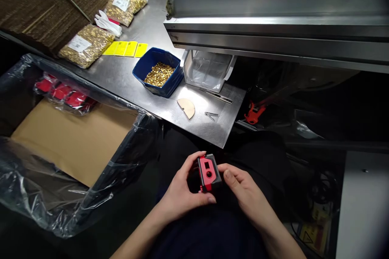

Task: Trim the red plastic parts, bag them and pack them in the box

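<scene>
A small red-and-black plastic housing (209,173) with a square window and a round hole in its red face is held over my lap. My left hand (184,186) grips it from the left, fingers at the top and thumb below. Close against its right edge is my right hand (240,182), with thumb and forefinger pressed together; whatever they pinch, if anything, is hidden. On the metal table ahead lie a half-round wooden disc (186,107) and a small metal tool (211,115). A blue bin (140,70) beside them holds many small brass-coloured parts (159,75).
To the left stands a box lined with clear plastic (133,133), with bagged red parts (67,95) inside. Bags of brass parts (88,44), yellow labels (125,48) and white gloves (107,23) lie further back. A metal conveyor frame (273,28) overhangs a clear tray (206,71).
</scene>
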Motion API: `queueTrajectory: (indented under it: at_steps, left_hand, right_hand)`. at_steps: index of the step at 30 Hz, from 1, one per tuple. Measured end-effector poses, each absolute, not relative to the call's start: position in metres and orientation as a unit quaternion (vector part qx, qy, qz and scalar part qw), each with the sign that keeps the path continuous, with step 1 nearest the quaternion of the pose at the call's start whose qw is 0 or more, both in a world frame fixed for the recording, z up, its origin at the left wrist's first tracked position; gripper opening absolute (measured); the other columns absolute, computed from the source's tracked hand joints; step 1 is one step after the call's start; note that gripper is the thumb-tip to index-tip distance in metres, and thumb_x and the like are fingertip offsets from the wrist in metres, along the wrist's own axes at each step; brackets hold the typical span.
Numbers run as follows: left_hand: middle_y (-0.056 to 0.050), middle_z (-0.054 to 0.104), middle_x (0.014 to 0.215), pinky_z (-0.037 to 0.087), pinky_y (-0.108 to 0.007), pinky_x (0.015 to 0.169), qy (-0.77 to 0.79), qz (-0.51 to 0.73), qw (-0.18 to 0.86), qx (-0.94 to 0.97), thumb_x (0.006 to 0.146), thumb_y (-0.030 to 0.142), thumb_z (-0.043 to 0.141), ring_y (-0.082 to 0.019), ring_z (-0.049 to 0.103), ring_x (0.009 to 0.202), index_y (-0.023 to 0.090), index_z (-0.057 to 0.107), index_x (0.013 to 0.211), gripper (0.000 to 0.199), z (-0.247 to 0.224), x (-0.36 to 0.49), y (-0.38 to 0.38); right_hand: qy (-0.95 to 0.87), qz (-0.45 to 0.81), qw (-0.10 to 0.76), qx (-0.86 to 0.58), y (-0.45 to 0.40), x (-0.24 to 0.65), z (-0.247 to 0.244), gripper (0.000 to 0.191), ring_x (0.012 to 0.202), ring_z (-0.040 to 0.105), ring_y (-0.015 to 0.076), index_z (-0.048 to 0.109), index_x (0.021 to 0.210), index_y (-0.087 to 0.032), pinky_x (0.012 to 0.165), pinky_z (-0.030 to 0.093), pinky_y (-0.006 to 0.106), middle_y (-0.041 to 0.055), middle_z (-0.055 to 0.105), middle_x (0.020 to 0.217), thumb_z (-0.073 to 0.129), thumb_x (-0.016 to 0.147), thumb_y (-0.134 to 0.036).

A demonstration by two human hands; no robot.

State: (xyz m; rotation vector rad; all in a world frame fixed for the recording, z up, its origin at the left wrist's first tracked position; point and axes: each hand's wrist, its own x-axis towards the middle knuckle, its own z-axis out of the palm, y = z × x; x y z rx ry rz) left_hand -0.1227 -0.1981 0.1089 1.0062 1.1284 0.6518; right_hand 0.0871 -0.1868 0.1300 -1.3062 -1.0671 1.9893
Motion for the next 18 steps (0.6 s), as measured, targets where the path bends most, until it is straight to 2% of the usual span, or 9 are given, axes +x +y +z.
queueTrajectory:
  at_steps: [4, 8, 13, 15, 18]
  left_hand:
    - [-0.009, 0.059, 0.143, 0.045, -0.041, 0.112, 0.49, 0.323, 0.717, 0.375, 0.067, 0.04, 0.096, -0.032, 0.057, 0.131, 0.033, 0.042, 0.149, 0.098, 0.108, -0.123, -0.197]
    - [-0.012, 0.061, 0.141, 0.047, -0.041, 0.109, 0.489, 0.341, 0.739, 0.313, 0.066, 0.051, 0.094, -0.034, 0.058, 0.13, 0.028, 0.046, 0.147, 0.097, 0.108, -0.121, -0.193]
    - [-0.013, 0.063, 0.14, 0.05, -0.039, 0.104, 0.489, 0.353, 0.754, 0.26, 0.076, 0.051, 0.087, -0.034, 0.06, 0.128, 0.023, 0.051, 0.145, 0.082, 0.103, -0.118, -0.191]
    - [-0.013, 0.067, 0.134, 0.052, -0.037, 0.099, 0.49, 0.354, 0.76, 0.239, 0.079, 0.048, 0.085, -0.032, 0.063, 0.122, 0.023, 0.054, 0.142, 0.075, 0.1, -0.118, -0.192]
    - [-0.01, 0.074, 0.111, 0.054, -0.029, 0.084, 0.495, 0.338, 0.775, 0.199, 0.084, 0.045, 0.081, -0.024, 0.068, 0.103, 0.021, 0.057, 0.138, 0.064, 0.098, -0.116, -0.193]
  right_hand:
    - [-0.457, 0.71, 0.234, -0.481, -0.189, 0.096, 0.127, 0.037, 0.098, 0.066, 0.0217, 0.074, 0.118, -0.024, 0.09, 0.048, 0.032, 0.0049, 0.074, 0.11, 0.051, 0.105, -0.05]
    - [-0.509, 0.681, 0.222, -0.478, -0.194, 0.1, 0.119, 0.031, 0.106, 0.066, 0.0236, 0.073, 0.12, -0.027, 0.095, 0.049, 0.034, 0.0051, 0.071, 0.118, 0.057, 0.102, -0.047]
    - [-0.546, 0.66, 0.202, -0.474, -0.199, 0.1, 0.116, 0.024, 0.115, 0.063, 0.0251, 0.074, 0.113, -0.026, 0.101, 0.049, 0.035, 0.0055, 0.069, 0.122, 0.066, 0.098, -0.044]
    - [-0.549, 0.659, 0.201, -0.474, -0.199, 0.098, 0.117, 0.021, 0.113, 0.064, 0.0246, 0.075, 0.105, -0.025, 0.1, 0.05, 0.035, 0.0056, 0.07, 0.119, 0.065, 0.099, -0.043]
    - [-0.545, 0.668, 0.216, -0.458, -0.196, 0.094, 0.118, 0.023, 0.106, 0.066, 0.0231, 0.077, 0.1, -0.025, 0.096, 0.051, 0.034, 0.0055, 0.072, 0.114, 0.061, 0.101, -0.041]
